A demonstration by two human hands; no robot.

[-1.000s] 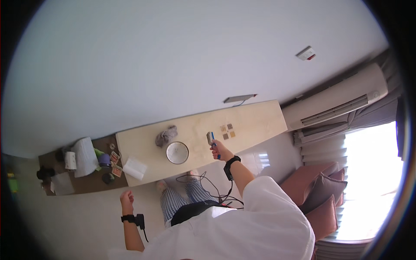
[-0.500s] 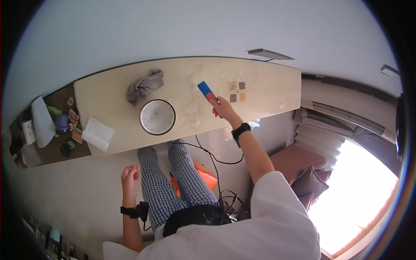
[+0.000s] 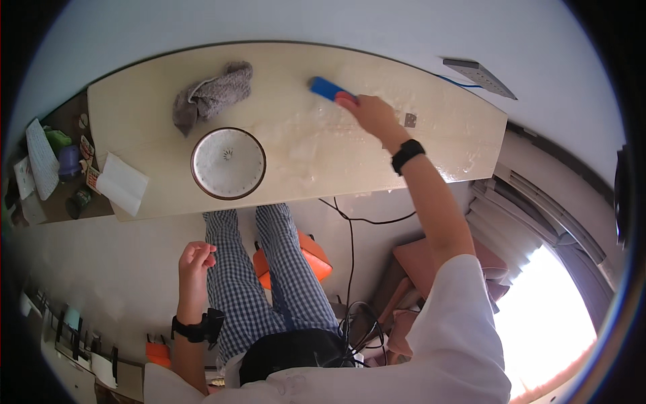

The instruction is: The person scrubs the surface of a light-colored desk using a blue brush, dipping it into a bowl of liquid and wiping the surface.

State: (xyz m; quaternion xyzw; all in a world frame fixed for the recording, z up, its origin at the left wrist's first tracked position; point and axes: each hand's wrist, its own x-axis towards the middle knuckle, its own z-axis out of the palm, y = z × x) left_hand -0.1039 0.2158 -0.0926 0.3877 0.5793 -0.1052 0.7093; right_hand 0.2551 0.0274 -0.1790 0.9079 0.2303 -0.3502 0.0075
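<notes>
One towel (image 3: pixel 214 96), one bowl (image 3: pixel 229 163), left of blue tool (image 3: pixel 326 88)

It's blue and red on the tool (image 3: pixel 326 88) toward the cream table's (image 3: pixel 141 111) far edge, grey-brown cloth (image 3: pixel 219 96) toward the far left corner, brown-rimmed white bowl (image 3: pixel 210 167) by the near edge, dark-and-white checked trousers (image 3: pixel 243 286) below!

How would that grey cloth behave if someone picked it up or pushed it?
The grey cloth would probably be floppy, since it lies bunched in loose folds. Its fuzzy, towel-like surface suggests good grip. Pushed, it would likely crumple rather than roll, being an irregular heap.
</notes>
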